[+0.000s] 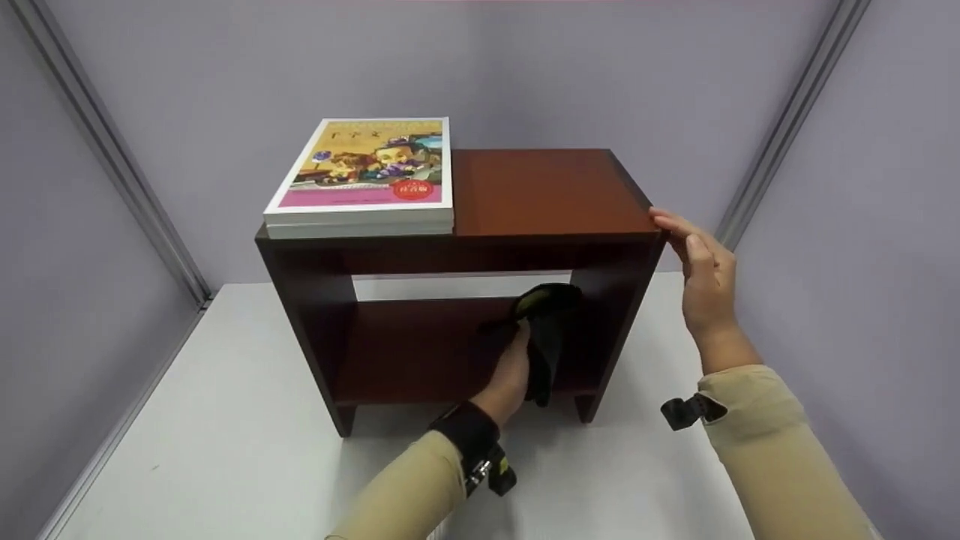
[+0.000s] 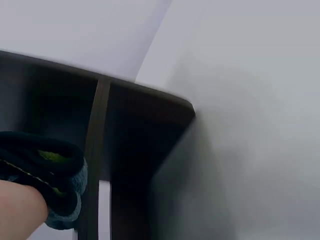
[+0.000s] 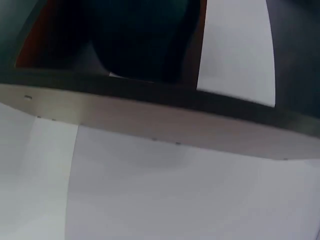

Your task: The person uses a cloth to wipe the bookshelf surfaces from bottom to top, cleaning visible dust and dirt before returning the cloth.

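Observation:
My left hand [image 1: 511, 375] grips a dark folded cloth [image 1: 549, 341] inside the lower opening of a small reddish-brown wooden shelf [image 1: 551, 191]. Up close in the left wrist view, the cloth [image 2: 70, 177] shows dark teal folds with a bit of yellow-green inside, and part of the hand [image 2: 17, 207] is pressed against it. At the shelf's upper right front corner, the fingers of my right hand [image 1: 705, 277] touch the edge, fairly straight. The right wrist view shows the shelf's side panel [image 3: 165, 117] with dark cloth [image 3: 140, 35] behind it; the right hand is out of that view.
A stack of books [image 1: 375, 169] with a colourful cover lies on the left half of the shelf top. The shelf stands on a white surface [image 1: 225, 450], between pale wall panels [image 1: 525, 67] joined by grey metal corner strips.

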Demonstrator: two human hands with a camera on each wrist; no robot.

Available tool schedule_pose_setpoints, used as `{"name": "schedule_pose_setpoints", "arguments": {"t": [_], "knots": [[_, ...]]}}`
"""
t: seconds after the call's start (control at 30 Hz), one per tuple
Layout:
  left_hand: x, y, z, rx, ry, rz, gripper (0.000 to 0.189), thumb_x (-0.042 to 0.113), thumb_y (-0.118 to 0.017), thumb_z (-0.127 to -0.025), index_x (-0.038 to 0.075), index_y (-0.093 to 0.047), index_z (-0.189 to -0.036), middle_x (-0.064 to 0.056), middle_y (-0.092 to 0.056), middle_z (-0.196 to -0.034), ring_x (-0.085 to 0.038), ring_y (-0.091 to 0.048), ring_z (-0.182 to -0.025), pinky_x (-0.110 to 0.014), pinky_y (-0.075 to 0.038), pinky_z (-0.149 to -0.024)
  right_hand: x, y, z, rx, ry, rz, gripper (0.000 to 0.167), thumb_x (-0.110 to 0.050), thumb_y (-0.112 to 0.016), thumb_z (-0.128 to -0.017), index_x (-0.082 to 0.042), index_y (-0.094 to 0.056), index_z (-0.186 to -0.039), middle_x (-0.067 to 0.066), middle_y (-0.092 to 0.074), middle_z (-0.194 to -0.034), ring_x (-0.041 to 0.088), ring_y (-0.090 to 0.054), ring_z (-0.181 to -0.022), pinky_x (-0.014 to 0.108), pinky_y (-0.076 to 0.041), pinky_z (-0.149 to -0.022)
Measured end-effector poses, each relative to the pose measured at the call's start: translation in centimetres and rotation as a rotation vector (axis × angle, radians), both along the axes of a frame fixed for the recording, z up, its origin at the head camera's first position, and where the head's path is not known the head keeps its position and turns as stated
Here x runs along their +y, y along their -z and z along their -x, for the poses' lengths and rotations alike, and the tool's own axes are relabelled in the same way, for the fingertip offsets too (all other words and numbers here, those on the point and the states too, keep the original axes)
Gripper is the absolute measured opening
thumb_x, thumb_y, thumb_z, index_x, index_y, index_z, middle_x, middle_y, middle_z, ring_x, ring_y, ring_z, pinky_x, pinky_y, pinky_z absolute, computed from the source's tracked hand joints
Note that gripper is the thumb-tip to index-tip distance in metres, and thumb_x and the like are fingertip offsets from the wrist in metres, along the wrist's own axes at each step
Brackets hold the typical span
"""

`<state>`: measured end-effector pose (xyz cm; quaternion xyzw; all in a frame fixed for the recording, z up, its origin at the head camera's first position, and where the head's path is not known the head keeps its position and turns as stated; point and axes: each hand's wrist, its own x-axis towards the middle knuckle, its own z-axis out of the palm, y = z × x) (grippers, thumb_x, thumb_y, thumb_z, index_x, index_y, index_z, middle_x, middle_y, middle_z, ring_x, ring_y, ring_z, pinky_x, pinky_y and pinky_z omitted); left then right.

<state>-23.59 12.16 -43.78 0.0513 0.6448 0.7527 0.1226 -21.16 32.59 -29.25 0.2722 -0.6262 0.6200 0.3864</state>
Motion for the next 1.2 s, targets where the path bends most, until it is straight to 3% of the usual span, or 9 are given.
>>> {"name": "schedule_pose_setpoints", "arguments": {"t": [0.07,0.17,0.37,0.43,0.6,0.77,0.9,1.03,1.2], "knots": [[1.3,0.1,0.0,0.004,-0.061,0.065,0.074,0.068,-0.025,-0.090,0.019,-0.032,-0.145,-0.001,-0.031,-0.146,-0.019,-0.028,-0.133,-0.037,-0.021,-0.107,-0.7,0.3,0.2,0.019,-0.040,0.056,0.040,-0.001,-0.027,-0.094,0.012,-0.063,-0.107,0.016,-0.063,-0.113,0.028,-0.051,-0.116,0.036,-0.035,-0.102],[2.6,0.3,-0.1,-0.038,-0.052,0.048,0.081,0.074,-0.022,-0.086,0.021,-0.029,-0.147,0.000,-0.029,-0.148,-0.019,-0.026,-0.134,-0.039,-0.018,-0.108,-1.9,0.7,0.7,0.031,-0.067,0.147,0.042,-0.005,-0.026,-0.094,0.011,-0.065,-0.102,0.015,-0.065,-0.108,0.028,-0.053,-0.112,0.036,-0.036,-0.099],[4.5,0.5,-0.2,-0.151,0.148,-0.553,0.089,0.077,-0.021,-0.084,0.016,-0.022,-0.149,-0.006,-0.025,-0.151,-0.023,-0.023,-0.138,-0.037,-0.017,-0.110,-3.4,0.6,1.3,0.044,-0.094,0.329,0.043,-0.010,-0.027,-0.094,0.008,-0.065,-0.091,0.015,-0.065,-0.099,0.030,-0.051,-0.105,0.036,-0.036,-0.093],[5.0,0.6,-0.3,-0.193,0.202,-0.696,0.090,0.077,-0.020,-0.083,0.015,-0.023,-0.149,-0.008,-0.026,-0.151,-0.024,-0.023,-0.138,-0.037,-0.018,-0.110,-3.3,0.5,1.2,0.033,-0.100,0.354,0.043,-0.011,-0.026,-0.095,0.008,-0.065,-0.090,0.014,-0.065,-0.099,0.030,-0.050,-0.105,0.036,-0.036,-0.092],[5.3,0.6,-0.6,-0.276,0.264,-0.855,0.091,0.075,-0.021,-0.084,0.008,-0.028,-0.146,-0.012,-0.030,-0.148,-0.027,-0.029,-0.135,-0.040,-0.021,-0.109,-2.5,0.6,0.9,0.010,-0.098,0.379,0.045,-0.010,-0.024,-0.097,0.008,-0.064,-0.089,0.014,-0.065,-0.099,0.030,-0.049,-0.106,0.035,-0.034,-0.092],[5.4,-0.7,-0.6,-0.323,0.344,-0.985,0.100,0.079,-0.019,-0.080,0.003,-0.021,-0.146,-0.015,-0.023,-0.150,-0.029,-0.028,-0.134,-0.041,-0.020,-0.109,-2.3,0.6,0.9,0.020,-0.080,0.425,0.047,-0.009,-0.021,-0.098,0.009,-0.064,-0.087,0.014,-0.065,-0.097,0.030,-0.049,-0.105,0.035,-0.034,-0.093],[5.7,-3.0,-0.3,-0.278,0.258,-0.972,0.070,0.059,-0.027,-0.089,0.006,-0.041,-0.131,-0.011,-0.044,-0.133,-0.022,-0.044,-0.118,-0.036,-0.033,-0.099,-2.5,0.5,1.1,0.013,-0.096,0.426,0.049,-0.008,-0.019,-0.099,0.009,-0.064,-0.088,0.014,-0.065,-0.097,0.029,-0.049,-0.106,0.035,-0.035,-0.092],[5.9,-5.9,-0.1,-0.194,0.210,-0.834,0.026,0.029,-0.039,-0.090,0.010,-0.051,-0.103,-0.004,-0.053,-0.104,-0.015,-0.052,-0.093,-0.027,-0.042,-0.080,-2.7,0.4,1.3,0.015,-0.100,0.433,0.050,-0.007,-0.019,-0.099,0.008,-0.064,-0.087,0.013,-0.066,-0.097,0.029,-0.050,-0.106,0.035,-0.035,-0.092],[5.3,-9.0,0.3,-0.031,0.399,-0.638,0.019,0.015,-0.042,-0.093,0.010,-0.054,-0.107,-0.001,-0.057,-0.100,-0.013,-0.055,-0.088,-0.026,-0.043,-0.079,-2.5,0.3,1.5,0.041,-0.074,0.443,0.049,-0.006,-0.019,-0.099,0.010,-0.064,-0.087,0.015,-0.066,-0.096,0.031,-0.050,-0.106,0.035,-0.035,-0.095]]}}
